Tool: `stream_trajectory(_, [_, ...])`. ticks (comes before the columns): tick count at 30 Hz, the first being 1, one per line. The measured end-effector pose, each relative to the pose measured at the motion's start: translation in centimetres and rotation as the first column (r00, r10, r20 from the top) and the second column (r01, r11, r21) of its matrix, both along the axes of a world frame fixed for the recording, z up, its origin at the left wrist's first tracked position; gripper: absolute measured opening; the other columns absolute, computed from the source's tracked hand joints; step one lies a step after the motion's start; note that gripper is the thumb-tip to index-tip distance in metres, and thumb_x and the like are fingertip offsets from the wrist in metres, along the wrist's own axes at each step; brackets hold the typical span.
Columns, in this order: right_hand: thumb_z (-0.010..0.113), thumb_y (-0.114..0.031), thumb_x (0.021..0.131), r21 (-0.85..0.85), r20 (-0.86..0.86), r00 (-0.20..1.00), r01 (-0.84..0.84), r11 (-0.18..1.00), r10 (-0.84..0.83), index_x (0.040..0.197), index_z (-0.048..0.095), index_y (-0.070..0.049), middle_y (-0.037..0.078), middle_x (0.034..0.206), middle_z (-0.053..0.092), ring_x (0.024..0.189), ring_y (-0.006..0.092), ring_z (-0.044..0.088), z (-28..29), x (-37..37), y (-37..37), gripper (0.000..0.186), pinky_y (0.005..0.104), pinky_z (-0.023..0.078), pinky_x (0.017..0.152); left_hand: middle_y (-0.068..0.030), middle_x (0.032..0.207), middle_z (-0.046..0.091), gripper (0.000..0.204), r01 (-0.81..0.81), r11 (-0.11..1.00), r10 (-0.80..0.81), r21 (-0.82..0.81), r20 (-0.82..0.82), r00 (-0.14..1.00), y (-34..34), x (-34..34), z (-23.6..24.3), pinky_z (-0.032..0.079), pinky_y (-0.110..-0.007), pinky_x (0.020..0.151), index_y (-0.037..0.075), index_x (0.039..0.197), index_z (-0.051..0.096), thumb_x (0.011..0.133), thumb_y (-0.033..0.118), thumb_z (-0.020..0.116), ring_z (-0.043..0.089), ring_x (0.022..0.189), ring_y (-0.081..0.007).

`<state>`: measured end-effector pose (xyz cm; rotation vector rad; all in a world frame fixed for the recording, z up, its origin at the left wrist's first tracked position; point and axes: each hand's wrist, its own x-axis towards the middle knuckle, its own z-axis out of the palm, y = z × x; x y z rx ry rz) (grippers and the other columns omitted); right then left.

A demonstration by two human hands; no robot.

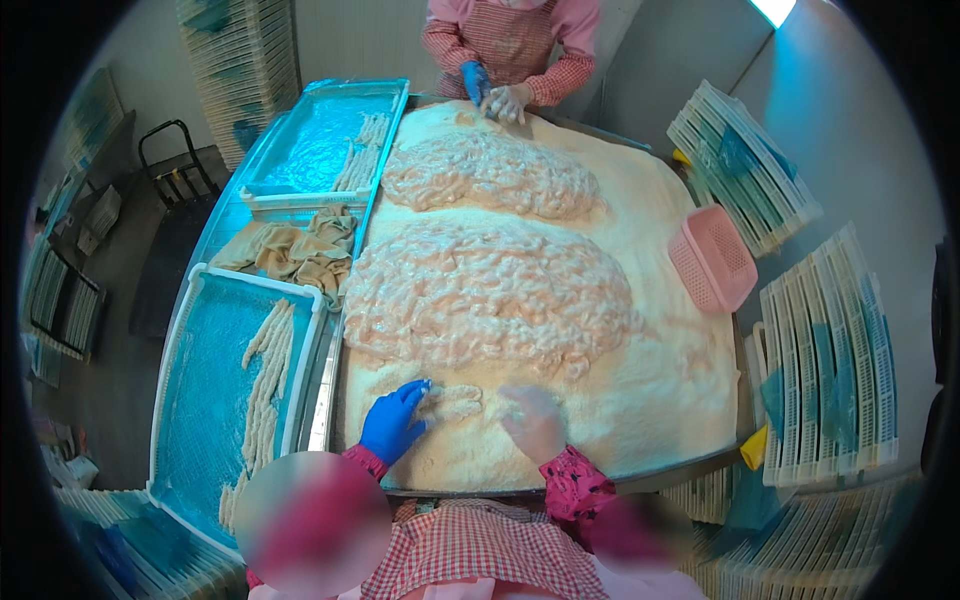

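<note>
My left hand (394, 420), in a blue glove, is at the left end of some short coated pale strips (456, 404) on the powder-covered work surface (660, 410), its thumb apart from its curved fingers. My right hand (532, 425), in a pale glove, is just right of the strips, its fingers smeared by motion. Beyond both hands lie two long mounds of wet, pinkish-white pieces (490, 290). To my left, a white-rimmed tray with blue mesh (195, 390) holds rows of coated strips (268, 370).
A co-worker (510, 40) works with gloved hands (505, 105) at the far edge. A second tray (300, 120) and crumpled cloths (295, 250) are at left. A pink basket (710, 258) and stacked racks (830, 360) stand at right; a trolley (165, 180) is on the floor at left.
</note>
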<state>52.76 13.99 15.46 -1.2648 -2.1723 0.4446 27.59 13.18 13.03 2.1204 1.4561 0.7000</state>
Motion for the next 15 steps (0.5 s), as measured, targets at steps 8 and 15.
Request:
stream_trajectory(8, [0.065, -0.016, 0.071, -0.061, 0.202, 0.977, -0.05, 0.997, 0.061, 0.102, 0.06, -0.01, 0.009, 0.101, 0.059, 0.096, 0.0256, 0.055, -1.5, -2.5, 0.4, 0.032, 0.0368, 0.044, 0.082, -0.0081, 0.108, 0.055, 0.038, -0.058, 0.998, 0.048, -0.029, -0.268, 0.962, -1.0, -0.3, -1.5, 0.042, -0.04, 0.075, 0.01, 0.108, 0.055, 0.072, 0.02, 0.065, 0.053, 0.093, -0.0269])
stream_trajectory(15, [0.071, -0.017, 0.068, 0.048, 0.117, 0.993, -0.01, 0.999, 0.004, 0.107, 0.059, -0.01, 0.009, 0.106, 0.059, 0.096, 0.0279, 0.055, 1.7, -1.7, -0.2, 0.041, 0.0398, 0.043, 0.084, -0.0086, 0.109, 0.056, 0.032, -0.159, 0.974, 0.154, -0.158, -0.048, 0.987, 1.0, 2.4, -3.2, 0.043, -0.036, 0.079, 0.009, 0.105, 0.058, 0.076, 0.022, 0.064, 0.054, 0.095, -0.0253])
